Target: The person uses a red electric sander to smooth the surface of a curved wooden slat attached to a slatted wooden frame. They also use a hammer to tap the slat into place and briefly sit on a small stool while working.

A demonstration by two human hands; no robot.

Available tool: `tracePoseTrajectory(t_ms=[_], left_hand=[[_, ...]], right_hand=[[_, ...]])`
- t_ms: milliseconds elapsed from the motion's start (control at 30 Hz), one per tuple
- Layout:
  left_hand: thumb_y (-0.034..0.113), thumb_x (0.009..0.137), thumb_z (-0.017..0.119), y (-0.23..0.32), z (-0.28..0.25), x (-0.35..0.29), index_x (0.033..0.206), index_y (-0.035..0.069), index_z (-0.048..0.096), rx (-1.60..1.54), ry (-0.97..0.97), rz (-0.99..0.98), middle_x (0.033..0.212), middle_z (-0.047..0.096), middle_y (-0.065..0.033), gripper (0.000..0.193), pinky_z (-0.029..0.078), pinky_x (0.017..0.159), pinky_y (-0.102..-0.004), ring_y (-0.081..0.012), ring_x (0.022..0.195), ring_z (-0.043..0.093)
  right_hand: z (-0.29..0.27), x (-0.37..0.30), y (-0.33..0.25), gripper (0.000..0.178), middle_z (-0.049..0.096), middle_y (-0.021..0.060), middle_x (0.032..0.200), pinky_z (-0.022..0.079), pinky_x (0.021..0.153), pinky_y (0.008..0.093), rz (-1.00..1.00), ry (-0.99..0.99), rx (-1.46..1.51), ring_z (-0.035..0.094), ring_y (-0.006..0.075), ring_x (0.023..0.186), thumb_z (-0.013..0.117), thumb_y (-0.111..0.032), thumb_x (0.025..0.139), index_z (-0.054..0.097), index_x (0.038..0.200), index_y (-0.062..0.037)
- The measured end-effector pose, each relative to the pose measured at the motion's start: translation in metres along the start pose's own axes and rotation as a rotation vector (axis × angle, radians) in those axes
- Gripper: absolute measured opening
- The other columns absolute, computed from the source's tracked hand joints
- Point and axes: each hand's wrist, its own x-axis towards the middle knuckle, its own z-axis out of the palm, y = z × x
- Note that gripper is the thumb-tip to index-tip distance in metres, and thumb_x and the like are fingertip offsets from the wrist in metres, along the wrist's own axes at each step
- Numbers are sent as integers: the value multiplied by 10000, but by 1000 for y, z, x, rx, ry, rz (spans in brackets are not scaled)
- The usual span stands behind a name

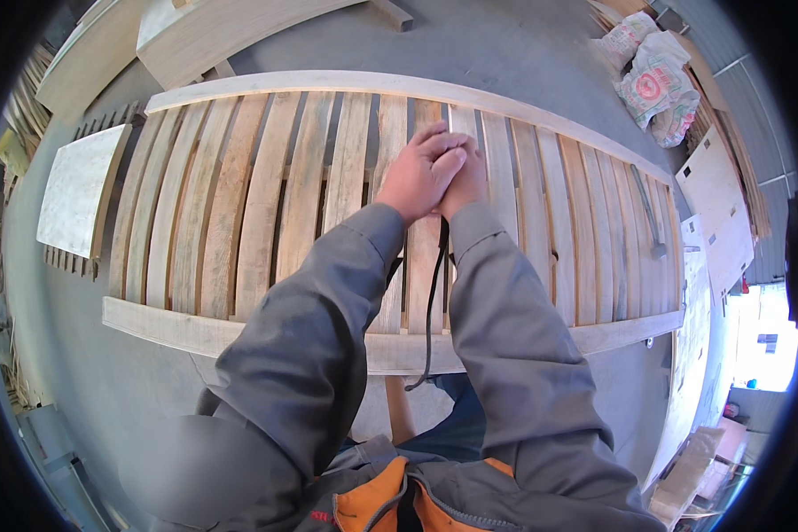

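Over the middle of a slatted wooden frame (257, 204), my left hand (417, 177) and my right hand (466, 180) are clasped against each other. Their fingers are bent and overlap. Whatever lies between the palms, if anything, is hidden. A black cord (433, 301) hangs from just below the hands toward the frame's near edge; I cannot tell whether either hand holds it. The frame has pale parallel slats with narrow gaps, and a long rail along its far and near sides.
A long-handled hammer (652, 217) lies on the slats at the right. Left of the frame, a pale board (82, 191) rests on stacked slats. Large wooden pieces (213, 44) stand at the far left. White sacks (656, 84) and leaning panels (718, 208) line the right side.
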Motion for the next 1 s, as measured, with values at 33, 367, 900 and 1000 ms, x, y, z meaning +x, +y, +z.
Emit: tracePoseTrajectory(t_ms=[33, 367, 900, 1000], left_hand=[[247, 966, 591, 3, 0, -9, 1243, 67, 680, 10, 11, 1, 1439, 516, -195, 343, 379, 1118, -390, -313, 1383, 452], [269, 936, 612, 27, 13, -92, 1245, 91, 685, 2, -5, 12, 1441, 508, -214, 364, 420, 1089, -398, -336, 1325, 513], [181, 978, 598, 56, -40, -211, 1389, 35, 554, -69, 97, -59, 1461, 474, -154, 439, 408, 1065, -346, -216, 1322, 475], [170, 967, 616, 51, -101, -290, 1326, 19, 590, -96, 140, -209, 1368, 571, -153, 391, 437, 1032, -353, -230, 1245, 556]], right_hand=[[-5, -8, -6, 446, 554, 142, 1182, 514, 894, 392, 33, 23, 68, 559, 330, 1028, 734, -221, 778, 631, 1199, -116], [-41, -94, -33, 355, 564, 117, 1099, 480, 822, 407, 24, -13, 1, 542, 313, 975, 694, -276, 785, 639, 1092, -107], [-89, -114, -73, 622, 550, 215, 1245, 481, 985, 454, 305, -119, 150, 558, 407, 1143, 697, -331, 798, 533, 1349, -94], [-73, -95, -64, 662, 549, 215, 1254, 481, 992, 447, 252, -102, 115, 561, 410, 1139, 693, -358, 791, 524, 1374, -94]])
